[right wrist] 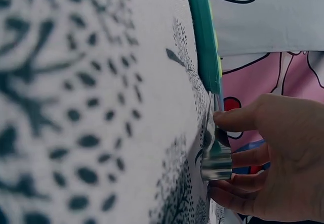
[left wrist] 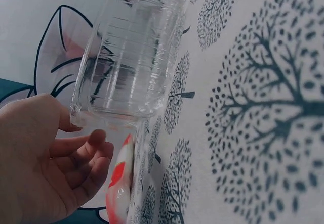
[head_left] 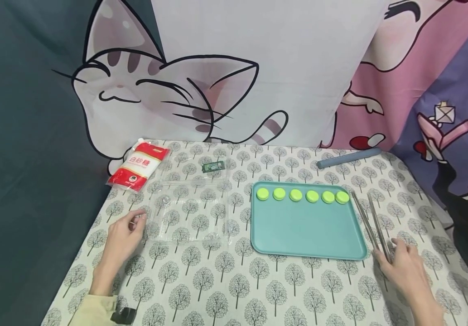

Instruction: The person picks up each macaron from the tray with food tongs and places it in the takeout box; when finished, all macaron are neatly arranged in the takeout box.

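Note:
My left hand (head_left: 125,233) is beside the left edge of a clear plastic clamshell box (head_left: 190,222) that lies opened out flat. In the left wrist view, the thumb tip overlaps the corner of the box's rim (left wrist: 77,117), and the other fingers curl loosely with nothing between them. At the right, my right hand (head_left: 407,267) holds the bent end of metal tongs (head_left: 374,222), thumb on one side and fingers on the other. The tongs lie along the right side of a teal tray (head_left: 307,231), their arms spread and pointing away from me.
Several lime-green round discs (head_left: 296,195) form a row along the tray's far edge. A small green packet (head_left: 213,166) lies at the box's far half. A red-and-white sugar bag (head_left: 139,165) stands back left; a grey-blue roll (head_left: 349,158) lies back right. Printed curtains (head_left: 299,68) hang behind.

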`<state>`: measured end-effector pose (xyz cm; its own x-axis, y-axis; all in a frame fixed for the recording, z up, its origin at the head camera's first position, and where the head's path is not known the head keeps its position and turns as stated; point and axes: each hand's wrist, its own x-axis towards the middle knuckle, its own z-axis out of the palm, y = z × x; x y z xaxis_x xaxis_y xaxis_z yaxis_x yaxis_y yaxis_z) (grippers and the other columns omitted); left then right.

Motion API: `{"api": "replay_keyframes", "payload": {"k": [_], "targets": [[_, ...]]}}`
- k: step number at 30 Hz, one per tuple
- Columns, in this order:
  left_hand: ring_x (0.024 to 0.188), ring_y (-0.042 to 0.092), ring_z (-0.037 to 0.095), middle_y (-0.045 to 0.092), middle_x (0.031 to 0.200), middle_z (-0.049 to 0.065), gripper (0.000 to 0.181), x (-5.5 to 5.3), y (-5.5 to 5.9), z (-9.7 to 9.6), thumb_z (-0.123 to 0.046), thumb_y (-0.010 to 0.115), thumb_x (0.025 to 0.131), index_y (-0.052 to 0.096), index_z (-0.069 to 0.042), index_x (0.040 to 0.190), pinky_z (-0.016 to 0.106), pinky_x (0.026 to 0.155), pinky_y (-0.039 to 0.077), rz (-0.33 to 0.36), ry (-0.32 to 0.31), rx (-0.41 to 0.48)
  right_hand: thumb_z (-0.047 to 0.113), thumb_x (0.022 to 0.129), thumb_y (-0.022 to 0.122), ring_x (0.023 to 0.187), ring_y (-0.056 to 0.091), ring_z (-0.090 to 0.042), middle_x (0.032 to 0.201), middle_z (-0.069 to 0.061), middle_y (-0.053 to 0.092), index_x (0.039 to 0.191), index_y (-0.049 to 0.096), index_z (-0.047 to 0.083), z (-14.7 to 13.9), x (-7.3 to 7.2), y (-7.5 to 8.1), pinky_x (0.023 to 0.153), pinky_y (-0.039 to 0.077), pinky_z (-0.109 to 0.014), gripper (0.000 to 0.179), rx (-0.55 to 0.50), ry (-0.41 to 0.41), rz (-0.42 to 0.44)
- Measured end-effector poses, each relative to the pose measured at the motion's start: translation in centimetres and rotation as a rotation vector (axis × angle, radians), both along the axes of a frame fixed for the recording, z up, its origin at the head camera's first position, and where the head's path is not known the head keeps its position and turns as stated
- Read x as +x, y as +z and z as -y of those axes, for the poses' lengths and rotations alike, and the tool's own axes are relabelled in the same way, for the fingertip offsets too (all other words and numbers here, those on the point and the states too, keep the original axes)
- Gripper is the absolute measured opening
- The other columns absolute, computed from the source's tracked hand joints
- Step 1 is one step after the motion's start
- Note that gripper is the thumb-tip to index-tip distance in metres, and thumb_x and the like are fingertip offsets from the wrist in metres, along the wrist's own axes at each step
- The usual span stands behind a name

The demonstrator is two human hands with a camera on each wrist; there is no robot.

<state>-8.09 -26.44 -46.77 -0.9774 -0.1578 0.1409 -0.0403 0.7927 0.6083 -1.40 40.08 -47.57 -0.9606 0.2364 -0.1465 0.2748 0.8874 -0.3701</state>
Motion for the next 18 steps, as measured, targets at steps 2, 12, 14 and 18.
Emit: {"api": "replay_keyframes", "payload": {"k": [2, 12, 14, 18], "targets": [[0.071, 0.056, 0.014, 0.066, 0.079, 0.005, 0.035, 0.06, 0.07, -0.08, -0.025, 0.056, 0.103, 0.068, -0.001, 0.125, 0.028, 0.068, 0.043, -0.006, -0.001, 0.01, 0.043, 0.104, 0.054, 0.102, 0.045, -0.063, 0.124, -0.05, 0.034, 0.138, 0.033, -0.021, 0.03, 0.08, 0.0, 0.076, 0.044, -0.069, 0.076, -0.007, -0.007, 0.005], [0.066, 0.05, 0.012, 0.06, 0.076, 0.002, 0.029, 0.17, -0.12, -0.53, -0.022, 0.059, 0.102, 0.07, -0.003, 0.122, 0.023, 0.065, 0.04, -0.01, 0.001, 0.025, 0.023, 0.103, 0.05, 0.077, 0.055, -0.041, 0.099, -0.039, 0.046, 0.123, 0.037, -0.028, 0.12, 0.01, -0.27, 0.059, 0.049, -0.045, 0.056, 0.014, -0.024, 0.022], [0.065, 0.05, 0.013, 0.059, 0.074, 0.002, 0.029, 0.12, -0.07, -0.69, -0.02, 0.059, 0.102, 0.069, -0.002, 0.122, 0.026, 0.067, 0.04, -0.014, -0.007, 0.02, 0.015, 0.103, 0.047, 0.072, 0.053, -0.036, 0.095, -0.038, 0.045, 0.124, 0.032, -0.03, 0.19, 0.04, -0.34, 0.054, 0.046, -0.038, 0.052, 0.018, -0.044, 0.01], [0.064, 0.049, 0.014, 0.058, 0.072, 0.004, 0.029, 0.01, 0.02, -0.89, -0.018, 0.058, 0.102, 0.068, 0.001, 0.122, 0.032, 0.073, 0.037, -0.017, -0.008, 0.021, 0.013, 0.106, 0.038, 0.065, 0.053, -0.031, 0.086, -0.038, 0.049, 0.131, 0.023, -0.029, 0.47, 0.03, -0.21, 0.05, 0.042, -0.035, 0.051, 0.021, -0.097, 0.019]]}}
